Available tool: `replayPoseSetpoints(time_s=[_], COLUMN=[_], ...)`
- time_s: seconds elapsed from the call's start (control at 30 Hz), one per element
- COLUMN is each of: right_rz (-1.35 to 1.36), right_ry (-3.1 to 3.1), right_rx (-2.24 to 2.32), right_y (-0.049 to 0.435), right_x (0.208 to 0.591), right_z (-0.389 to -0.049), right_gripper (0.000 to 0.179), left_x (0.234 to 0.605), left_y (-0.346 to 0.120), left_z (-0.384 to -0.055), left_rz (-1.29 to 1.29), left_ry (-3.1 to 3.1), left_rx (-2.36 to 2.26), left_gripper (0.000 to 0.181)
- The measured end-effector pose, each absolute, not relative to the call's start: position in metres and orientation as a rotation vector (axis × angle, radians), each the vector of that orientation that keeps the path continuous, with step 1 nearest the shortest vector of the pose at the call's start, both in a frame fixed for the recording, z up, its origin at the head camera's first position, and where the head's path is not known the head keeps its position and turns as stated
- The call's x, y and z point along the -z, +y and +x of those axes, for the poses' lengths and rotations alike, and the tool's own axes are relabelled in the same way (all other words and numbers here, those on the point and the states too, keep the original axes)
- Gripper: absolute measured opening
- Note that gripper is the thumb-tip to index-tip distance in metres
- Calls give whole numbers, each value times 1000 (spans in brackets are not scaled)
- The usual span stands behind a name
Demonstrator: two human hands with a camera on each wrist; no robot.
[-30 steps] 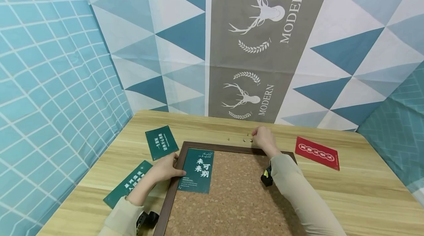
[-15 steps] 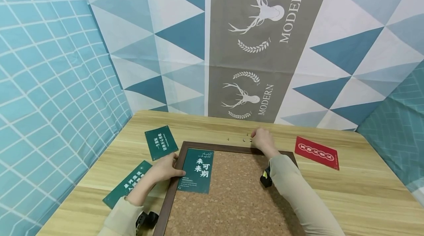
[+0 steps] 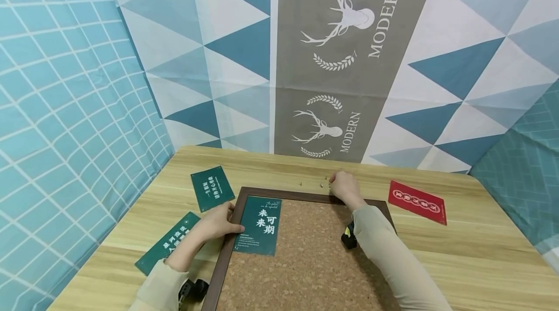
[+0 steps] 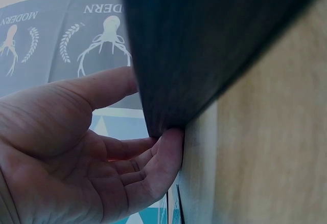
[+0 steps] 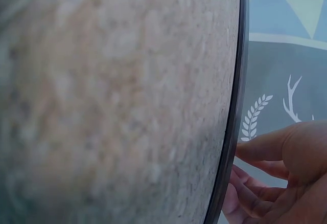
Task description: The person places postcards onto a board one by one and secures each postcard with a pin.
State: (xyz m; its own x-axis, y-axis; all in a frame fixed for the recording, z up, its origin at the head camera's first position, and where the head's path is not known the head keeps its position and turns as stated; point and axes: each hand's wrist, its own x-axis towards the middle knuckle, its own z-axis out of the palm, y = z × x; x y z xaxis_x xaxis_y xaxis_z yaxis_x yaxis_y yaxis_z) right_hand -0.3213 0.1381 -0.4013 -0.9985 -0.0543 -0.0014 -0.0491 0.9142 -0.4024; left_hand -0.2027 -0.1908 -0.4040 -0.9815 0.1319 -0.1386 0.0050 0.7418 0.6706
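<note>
A framed corkboard (image 3: 314, 262) lies on the wooden table, with a green card (image 3: 256, 243) bearing white lettering at its far left corner. My left hand (image 3: 215, 223) grips the board's brown left edge, thumb over the rim by the card. In the left wrist view, its fingers (image 4: 148, 180) curl against the dark frame's side. Just past the far rim, my right hand (image 3: 347, 188) is down among several tiny brass pins (image 3: 321, 185) with its fingers bent. The right wrist view has the thumb (image 5: 263, 147) near the fingers; whether they pinch a pin is hidden by the frame.
Two more green cards lie left of the board, one farther back (image 3: 212, 188) and one partly behind the left forearm (image 3: 163, 243). A red card (image 3: 418, 203) is on the right. Patterned cloth (image 3: 323, 58) hangs behind the table.
My right hand has shifted very slightly left among the pins. The left hand, the board and the cards stay where they were.
</note>
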Motion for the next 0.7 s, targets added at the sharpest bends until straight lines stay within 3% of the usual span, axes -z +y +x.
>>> replayPoseSetpoints(time_s=[0.7], right_rz=[-70], right_ry=[3040], right_rx=[662], right_y=[138], right_x=[403], right_z=[-321], right_gripper=[22], left_x=[403], left_y=[-190], left_z=[-204], left_rz=[113], left_ry=[2757], left_rx=[-1066], left_gripper=[51])
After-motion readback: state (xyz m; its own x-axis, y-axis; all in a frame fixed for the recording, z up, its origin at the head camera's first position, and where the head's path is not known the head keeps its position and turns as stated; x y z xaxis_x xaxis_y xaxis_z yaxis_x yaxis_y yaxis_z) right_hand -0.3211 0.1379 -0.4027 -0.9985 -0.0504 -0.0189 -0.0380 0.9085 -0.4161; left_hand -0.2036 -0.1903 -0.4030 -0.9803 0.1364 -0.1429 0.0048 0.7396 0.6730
